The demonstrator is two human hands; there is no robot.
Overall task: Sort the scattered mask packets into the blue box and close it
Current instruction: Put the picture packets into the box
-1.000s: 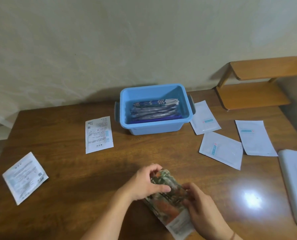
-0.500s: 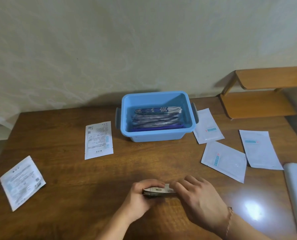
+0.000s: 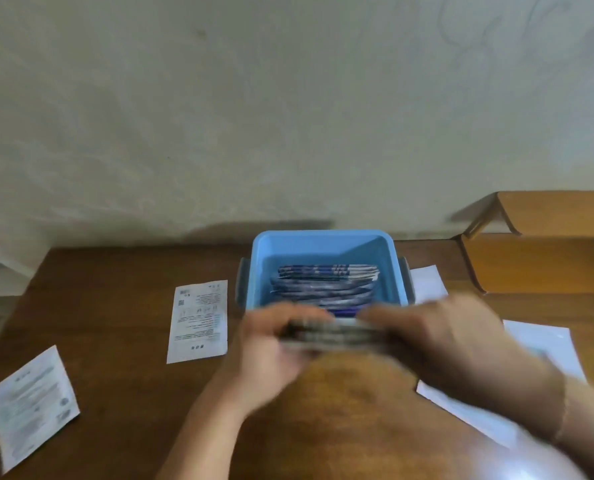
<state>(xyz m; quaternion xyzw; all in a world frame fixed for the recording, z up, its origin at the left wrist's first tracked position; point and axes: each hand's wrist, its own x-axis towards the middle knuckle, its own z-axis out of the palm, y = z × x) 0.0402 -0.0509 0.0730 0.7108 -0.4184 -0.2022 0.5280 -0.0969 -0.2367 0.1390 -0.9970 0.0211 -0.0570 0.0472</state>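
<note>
Both hands (blurred) raised to glossy blue box [image 3: 261, 271], left hand [image 3: 271, 344], right hand [image 3: 437, 341], fingers clamping flat packet stack [image 3: 330, 332]

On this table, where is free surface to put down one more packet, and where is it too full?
Bare wood lies between the printed packet beside the blue box and the tilted packet at the left edge, and also at the near edge between the forearms. Right of the box it is crowded: white packets lie close together.
</note>
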